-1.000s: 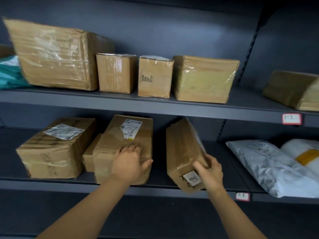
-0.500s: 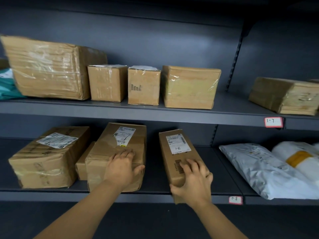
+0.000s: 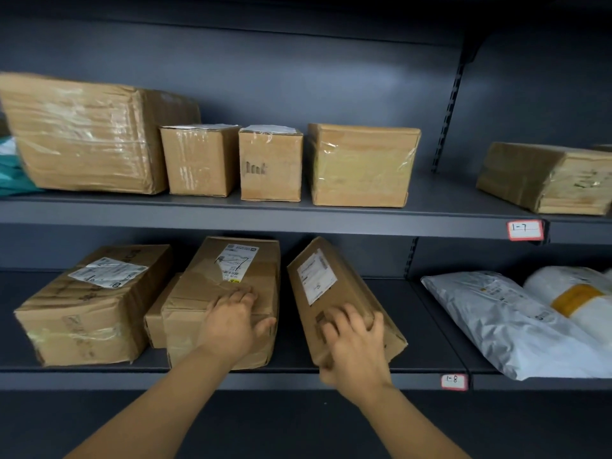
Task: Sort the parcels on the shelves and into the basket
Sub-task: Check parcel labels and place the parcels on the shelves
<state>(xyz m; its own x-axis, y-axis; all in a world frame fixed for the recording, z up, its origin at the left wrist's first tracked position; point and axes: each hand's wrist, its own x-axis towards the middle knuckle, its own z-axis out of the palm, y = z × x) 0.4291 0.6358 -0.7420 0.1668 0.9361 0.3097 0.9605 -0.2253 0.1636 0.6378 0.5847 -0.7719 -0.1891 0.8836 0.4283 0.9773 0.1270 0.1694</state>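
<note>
Shelf (image 3: pixel 425 329) free betw. box (image 3: pixel 351 293), white bag (image 3: pixel 496 323).

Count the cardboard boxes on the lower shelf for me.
4: the far-left box, a small box wedged beside it, the labelled box under the left hand, the tilted box under the right hand. More may be hidden behind them.
</note>
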